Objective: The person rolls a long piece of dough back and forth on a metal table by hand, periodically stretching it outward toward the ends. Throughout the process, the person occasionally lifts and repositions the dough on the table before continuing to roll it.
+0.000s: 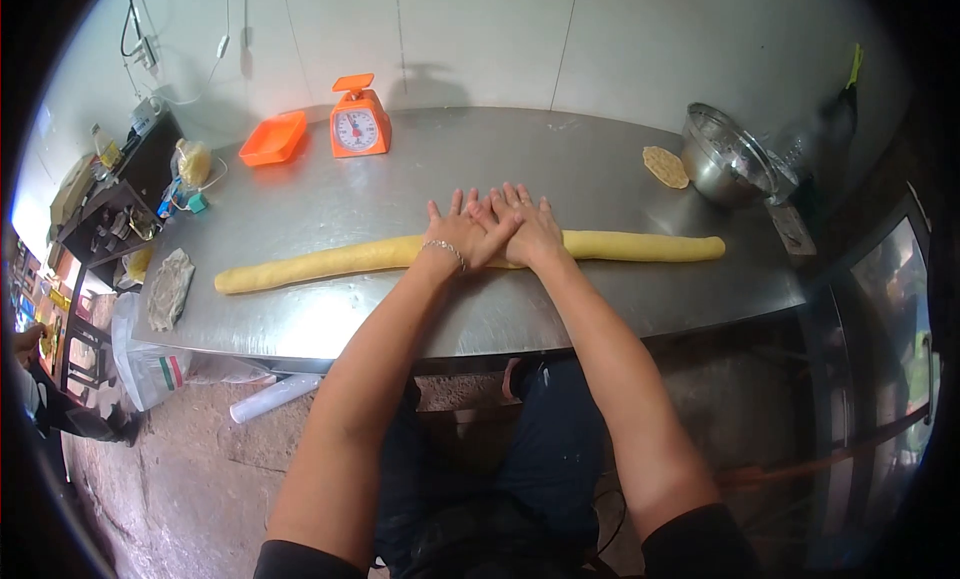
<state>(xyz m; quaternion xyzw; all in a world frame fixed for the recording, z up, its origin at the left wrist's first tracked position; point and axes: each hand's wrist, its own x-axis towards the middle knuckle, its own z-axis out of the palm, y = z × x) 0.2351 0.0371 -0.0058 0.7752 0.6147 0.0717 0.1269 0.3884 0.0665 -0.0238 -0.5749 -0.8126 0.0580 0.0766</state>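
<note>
A long yellow dough roll [640, 246] lies across the metal table [560, 149], from left to right. My left hand [465, 232] rests on its middle, fingers spread, with a chain bracelet on the wrist. Beside it and slightly overlapping it, my right hand [525, 227] lies flat on the same part of the roll, its fingers apart. The two hands touch at the thumbs. Under the palms the middle of the roll is hidden.
An orange scale [358, 129] and an orange tray [273, 139] stand at the back left. At the back right are a metal bowl [722, 164] and a flat round piece [665, 167]. A crumpled pale cloth [170, 291] lies at the left edge. Part of another person shows far left.
</note>
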